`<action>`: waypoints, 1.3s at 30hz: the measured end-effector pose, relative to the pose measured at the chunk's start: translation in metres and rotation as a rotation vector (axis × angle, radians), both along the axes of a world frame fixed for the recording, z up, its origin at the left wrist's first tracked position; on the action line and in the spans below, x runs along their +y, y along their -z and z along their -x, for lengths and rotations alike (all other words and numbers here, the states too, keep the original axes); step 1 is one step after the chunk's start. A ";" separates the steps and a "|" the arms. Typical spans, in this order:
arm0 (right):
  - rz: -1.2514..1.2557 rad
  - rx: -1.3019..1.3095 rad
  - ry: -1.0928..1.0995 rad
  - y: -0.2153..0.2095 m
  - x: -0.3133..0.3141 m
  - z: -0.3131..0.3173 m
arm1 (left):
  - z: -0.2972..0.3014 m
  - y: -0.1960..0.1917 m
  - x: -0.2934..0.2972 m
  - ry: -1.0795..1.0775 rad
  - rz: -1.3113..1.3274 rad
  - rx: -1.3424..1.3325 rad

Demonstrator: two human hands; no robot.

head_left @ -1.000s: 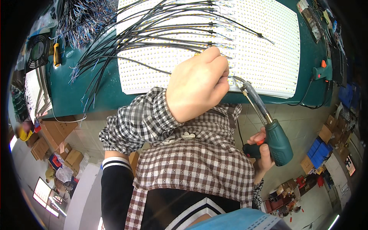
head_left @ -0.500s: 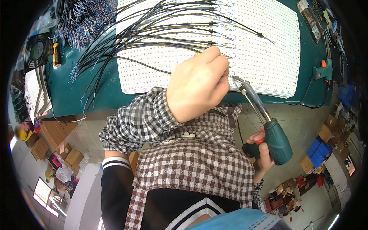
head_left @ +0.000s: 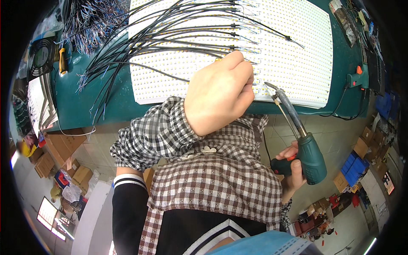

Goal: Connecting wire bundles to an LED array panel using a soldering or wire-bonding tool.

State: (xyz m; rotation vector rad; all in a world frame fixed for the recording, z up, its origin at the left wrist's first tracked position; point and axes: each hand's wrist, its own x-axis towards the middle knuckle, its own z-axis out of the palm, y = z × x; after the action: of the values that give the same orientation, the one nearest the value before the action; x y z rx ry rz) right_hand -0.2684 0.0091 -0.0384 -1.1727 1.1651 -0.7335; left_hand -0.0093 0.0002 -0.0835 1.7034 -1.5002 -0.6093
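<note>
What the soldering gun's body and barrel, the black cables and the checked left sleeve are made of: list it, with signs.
Body: likely moulded plastic, satin green, with soft highlights.
Barrel: apparently metal, greyish, shinier near the body.
Black cables: smooth plastic or rubber sheathing, I can't tell which; thin coloured wires show at the ends.
Left sleeve: matte woven cloth, seemingly, gathered into soft folds.

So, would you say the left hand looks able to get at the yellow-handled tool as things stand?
Probably not straight away: the left hand is closed over a black cable, and other black cables lie between. The yellow-handled tool itself looks uncovered.
</note>
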 end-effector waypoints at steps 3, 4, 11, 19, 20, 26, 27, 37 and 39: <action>0.046 -0.024 0.020 -0.001 -0.002 -0.001 | 0.000 -0.002 -0.001 0.004 0.006 0.002; 0.052 -0.028 0.024 0.000 -0.003 0.000 | 0.000 -0.003 -0.001 0.003 0.013 0.003; 0.193 -0.109 0.125 0.006 -0.029 0.014 | -0.013 -0.048 0.001 0.111 0.097 -0.279; 0.312 -0.170 0.180 0.013 -0.035 0.030 | -0.013 -0.003 -0.126 0.310 0.079 -0.397; 0.314 -0.178 0.183 0.014 -0.037 0.033 | -0.014 0.000 -0.127 0.316 0.056 -0.353; 0.303 -0.202 0.167 0.026 -0.038 0.043 | -0.014 -0.025 -0.092 0.230 0.149 -0.330; 0.304 -0.203 0.210 0.025 -0.036 0.042 | -0.014 -0.040 -0.073 0.227 0.163 -0.349; 0.285 -0.165 0.056 0.020 -0.022 0.026 | 0.002 -0.015 0.023 0.022 -0.074 -0.103; 0.270 -0.153 0.055 0.018 -0.015 0.023 | 0.004 -0.012 0.023 0.003 -0.057 -0.079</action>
State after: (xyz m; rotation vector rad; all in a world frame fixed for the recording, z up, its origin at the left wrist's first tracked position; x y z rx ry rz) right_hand -0.2913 -0.0063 -0.0568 -1.2856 0.9947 -1.0284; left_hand -0.0133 0.0236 -0.0712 1.7878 -1.5539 -0.5970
